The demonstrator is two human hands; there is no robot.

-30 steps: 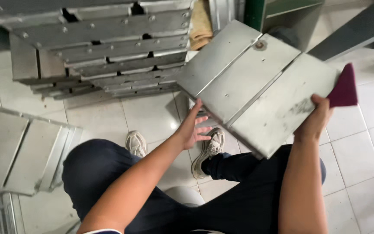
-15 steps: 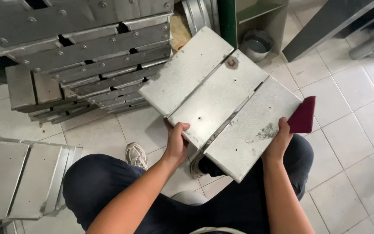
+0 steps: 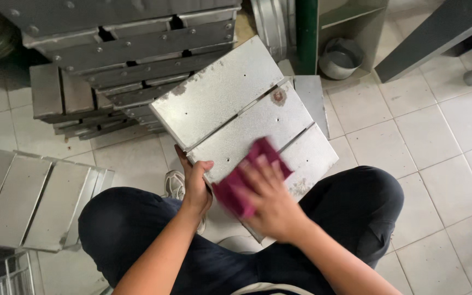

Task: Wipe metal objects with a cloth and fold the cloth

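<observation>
A grey metal panel (image 3: 230, 104) with three raised sections rests tilted over my lap. My left hand (image 3: 195, 183) grips its near left edge. My right hand (image 3: 271, 199) lies flat on the panel's near part and presses a dark red cloth (image 3: 247, 175) against the metal. A rust spot (image 3: 278, 96) shows on the middle section. I sit with dark trousers (image 3: 356, 207) and one light shoe (image 3: 175, 183) visible under the panel.
A stack of similar grey panels (image 3: 132, 60) stands ahead at the upper left. Another panel (image 3: 28, 199) lies on the white tiled floor at my left. A green post (image 3: 307, 33), a metal bucket (image 3: 341, 57) and a dark slanted beam (image 3: 427, 33) are at the upper right.
The panel has come nearer and turned. My right hand left the panel's right edge and now presses the red cloth onto its near surface. My left hand stays at the left edge.
</observation>
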